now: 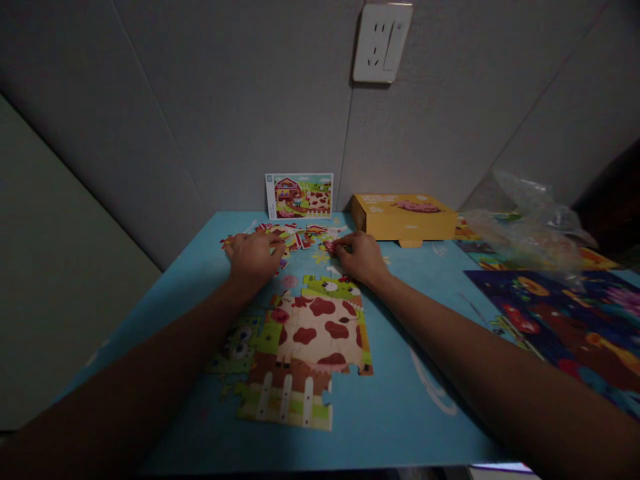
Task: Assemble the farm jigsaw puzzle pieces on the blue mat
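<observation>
A partly joined jigsaw puzzle [320,333] of a brown-spotted cow, green field and white fence lies on the blue table. Beyond it is a pile of loose puzzle pieces [295,237], mostly red, white and green. My left hand [254,255] rests at the left of this pile, its thumb and forefinger apart with nothing seen between them. At the pile's right side my right hand [364,257] pinches a dark red puzzle piece [331,247], partly hidden by the fingertips. A picture card [303,197] of a barn and cow leans upright against the wall.
A yellow box [405,219] stands at the back right, its front tab out. Farther right, a crumpled clear plastic bag [533,223] lies over colourful sheets, beside a dark blue picture [575,327]. A wall socket [383,43] is above. The blue table [400,427] meets the grey wall.
</observation>
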Available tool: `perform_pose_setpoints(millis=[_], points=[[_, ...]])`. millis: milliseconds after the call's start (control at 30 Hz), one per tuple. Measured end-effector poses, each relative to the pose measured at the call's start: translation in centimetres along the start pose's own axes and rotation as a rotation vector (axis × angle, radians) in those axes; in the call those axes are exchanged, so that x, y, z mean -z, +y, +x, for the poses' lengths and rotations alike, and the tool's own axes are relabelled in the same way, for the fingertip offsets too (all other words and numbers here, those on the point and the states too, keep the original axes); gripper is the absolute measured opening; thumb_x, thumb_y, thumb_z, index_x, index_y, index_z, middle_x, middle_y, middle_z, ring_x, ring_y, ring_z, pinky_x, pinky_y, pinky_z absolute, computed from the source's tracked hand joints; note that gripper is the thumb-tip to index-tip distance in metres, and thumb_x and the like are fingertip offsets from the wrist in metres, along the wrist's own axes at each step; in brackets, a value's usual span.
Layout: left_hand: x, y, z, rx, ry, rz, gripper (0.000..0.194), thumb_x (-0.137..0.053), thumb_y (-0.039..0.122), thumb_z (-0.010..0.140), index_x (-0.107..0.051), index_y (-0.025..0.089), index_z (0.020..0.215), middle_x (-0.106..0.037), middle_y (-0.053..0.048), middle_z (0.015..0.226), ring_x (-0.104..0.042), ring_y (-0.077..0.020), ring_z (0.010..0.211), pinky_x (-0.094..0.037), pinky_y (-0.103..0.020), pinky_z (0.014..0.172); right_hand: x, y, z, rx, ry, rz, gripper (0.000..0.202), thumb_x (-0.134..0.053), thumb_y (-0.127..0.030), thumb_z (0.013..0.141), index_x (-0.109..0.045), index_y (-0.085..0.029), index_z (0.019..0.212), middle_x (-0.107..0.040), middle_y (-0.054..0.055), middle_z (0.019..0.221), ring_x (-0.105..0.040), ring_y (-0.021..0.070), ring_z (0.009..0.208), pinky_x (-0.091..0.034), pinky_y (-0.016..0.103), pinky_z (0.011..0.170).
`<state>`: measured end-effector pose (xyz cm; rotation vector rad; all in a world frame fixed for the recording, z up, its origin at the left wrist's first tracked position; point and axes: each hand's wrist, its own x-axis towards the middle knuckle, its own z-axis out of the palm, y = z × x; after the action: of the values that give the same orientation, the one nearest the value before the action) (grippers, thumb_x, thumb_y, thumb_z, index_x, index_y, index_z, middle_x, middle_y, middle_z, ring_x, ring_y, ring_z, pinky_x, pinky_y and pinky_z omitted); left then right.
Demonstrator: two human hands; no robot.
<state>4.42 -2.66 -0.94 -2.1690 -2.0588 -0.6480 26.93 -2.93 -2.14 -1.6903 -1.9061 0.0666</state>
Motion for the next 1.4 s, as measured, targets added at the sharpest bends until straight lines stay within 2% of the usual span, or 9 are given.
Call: perform_pose_setpoints(millis=[133, 367, 500, 667, 767, 933, 1033, 1233, 1400], points=[[0.2, -0.1, 0.3, 0.004, 0.014, -0.010, 0.034, -0.053, 0.041, 0.086, -0.073, 0.029, 0.111, -0.070, -0.009, 0.118, -0.053, -0.0392, 0.114, -0.037, -0.058, 0.097, 1.0, -1.8, -1.0, 0.211, 0.040, 0.032, 0.027, -0.055, -0.030, 0.090, -0.078, -0.017, 0.095, -0.072, 0.012, 0.102, -0.062, 0.0250, 0.098, -0.045, 0.039, 0.090], [0.7, 0.8, -0.2, -0.012, 0.085, -0.101, 0.050, -0.059, 0.035, 0.082, -0.058, 0.020, 0.130, -0.067, -0.011, 0.121, -0.051, -0.0365, 0.117, -0.035, -0.054, 0.102, 1.2, -3.9, -2.8, 0.640, -0.302, 0.252, 0.027, -0.062, -0.024, 0.086, -0.073, -0.015, 0.109, -0.074, 0.009, 0.102, -0.065, 0.0201, 0.094, -0.045, 0.034, 0.090], [0.7, 0.9, -0.3, -0.132, 0.137, -0.219, 0.053, -0.062, 0.037, 0.082, -0.056, 0.018, 0.131, -0.068, -0.010, 0.116, -0.050, -0.0323, 0.114, -0.039, -0.047, 0.101, 1.5, -3.8, -2.6, 0.526, -0.303, 0.327, 0.023, -0.059, -0.028, 0.088, -0.075, -0.019, 0.102, -0.075, 0.005, 0.094, -0.066, 0.0174, 0.086, -0.046, 0.031, 0.084], [0.7, 1.0, -0.9, -0.396, 0.176, -0.392, 0.053, -0.067, 0.035, 0.082, -0.057, 0.018, 0.130, -0.064, -0.009, 0.119, -0.051, -0.0261, 0.110, -0.043, -0.040, 0.102, 1.2, -3.3, -2.2, 0.146, 0.030, 0.462, 0.039, -0.059, -0.035, 0.089, -0.063, -0.017, 0.122, -0.071, 0.003, 0.081, -0.061, 0.0155, 0.070, -0.046, 0.028, 0.069], [0.8, 1.3, -1.1, -0.496, 0.121, -0.428, 0.051, -0.067, 0.032, 0.081, -0.058, 0.017, 0.130, -0.064, -0.009, 0.117, -0.052, -0.0243, 0.109, -0.043, -0.039, 0.102, 0.6, -2.8, -1.9, 0.119, 0.028, 0.541, 0.046, -0.062, -0.030, 0.084, -0.057, -0.017, 0.128, -0.067, 0.001, 0.080, -0.058, 0.0149, 0.068, -0.045, 0.027, 0.066], [0.9, 1.4, -1.0, -0.541, 0.124, -0.445, 0.044, -0.062, 0.026, 0.084, -0.060, 0.014, 0.126, -0.071, -0.006, 0.100, -0.054, -0.0240, 0.103, -0.043, -0.040, 0.100, 0.0, -1.7, -1.0, 0.022, 0.079, 0.345, 0.031, -0.059, -0.021, 0.084, -0.065, -0.015, 0.115, -0.069, 0.004, 0.083, -0.060, 0.0172, 0.074, -0.044, 0.028, 0.071], [0.8, 1.3, -1.1, -0.631, 0.000, -0.435, 0.030, -0.055, 0.022, 0.087, -0.067, 0.016, 0.114, -0.069, -0.002, 0.072, -0.059, -0.0221, 0.090, -0.045, -0.038, 0.093, -0.2, -0.8, -0.3, -0.070, 0.064, 0.157, 0.031, -0.060, -0.026, 0.086, -0.066, -0.013, 0.113, -0.070, 0.008, 0.088, -0.062, 0.0214, 0.082, -0.045, 0.032, 0.078], [0.7, 1.6, -1.7, -0.794, -0.140, -0.437, 0.033, -0.050, 0.021, 0.088, -0.068, 0.019, 0.116, -0.071, -0.006, 0.091, -0.057, -0.0221, 0.091, -0.045, -0.039, 0.090, 0.1, -0.8, -0.5, -0.019, 0.193, -0.042, 0.035, -0.059, -0.029, 0.086, -0.067, -0.013, 0.116, -0.065, 0.017, 0.106, -0.056, 0.0307, 0.102, -0.042, 0.041, 0.090], [0.9, 1.7, -1.9, -0.858, -0.222, -0.408, 0.036, -0.049, 0.021, 0.088, -0.065, 0.020, 0.120, -0.070, -0.006, 0.093, -0.056, -0.0217, 0.091, -0.041, -0.040, 0.092, 0.2, -1.7, -0.9, 0.114, 0.104, 0.032, 0.023, -0.058, -0.026, 0.085, -0.071, -0.015, 0.101, -0.067, 0.012, 0.098, -0.057, 0.0266, 0.096, -0.043, 0.038, 0.088]])
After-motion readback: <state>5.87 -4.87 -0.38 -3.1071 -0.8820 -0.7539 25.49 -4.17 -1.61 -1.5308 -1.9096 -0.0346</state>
